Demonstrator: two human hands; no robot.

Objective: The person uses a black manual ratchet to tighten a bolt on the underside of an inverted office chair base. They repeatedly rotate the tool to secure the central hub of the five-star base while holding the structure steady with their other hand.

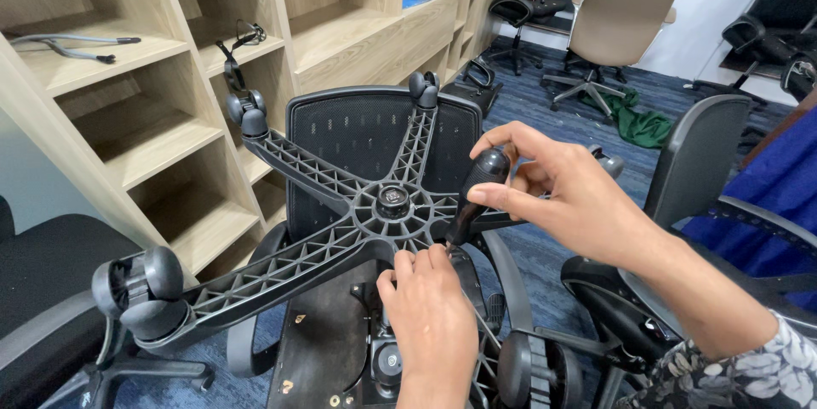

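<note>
Black plastic chair base (340, 205) fills mid-frame; my right hand (562, 196) grips the screwdriver (472, 196), my left hand (430, 315) closes near its tip. I keep it square, pressing firmly.

Chair base (340, 205): black, ribbed; screwdriver (475, 196) handle: black; shelves (170, 77): light wood grain; carpet (553, 102): blue; cloth (640, 124): green; sleeve (732, 375): dark floral print.

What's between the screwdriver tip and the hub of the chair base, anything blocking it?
Nothing visible. The right hand grips the black-handled screwdriver, whose shaft slants down to the underside of the chair base just right of the hub. The left hand sits directly below the tip, fingertips hiding the contact point.
</note>
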